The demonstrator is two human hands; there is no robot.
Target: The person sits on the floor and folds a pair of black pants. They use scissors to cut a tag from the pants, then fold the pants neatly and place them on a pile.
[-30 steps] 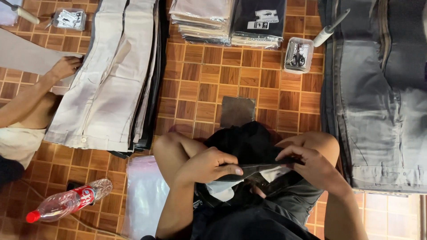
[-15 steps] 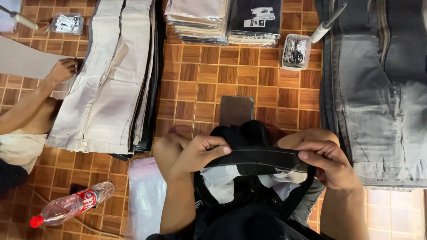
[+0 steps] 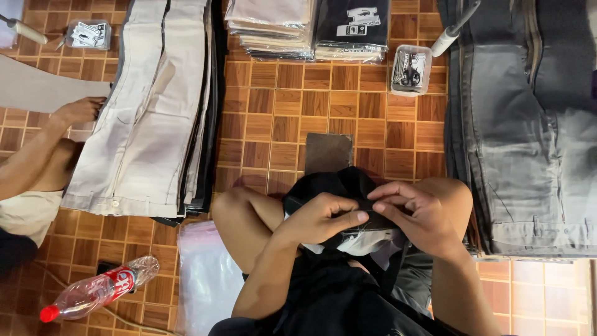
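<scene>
Head view: left hand (image 3: 323,218) and right hand (image 3: 418,211) meet over the lap, fingers pinched shut on the black garment (image 3: 339,186). Bare tiled floor (image 3: 280,124) lies ahead, hemmed in by the pale trousers stack (image 3: 149,106) and the grey trousers stack (image 3: 528,124), which the frame cuts off. The garment's lower part is hidden.

Matt black cloth garment (image 3: 339,186); glossy wood-look floor tiles (image 3: 280,130).
</scene>
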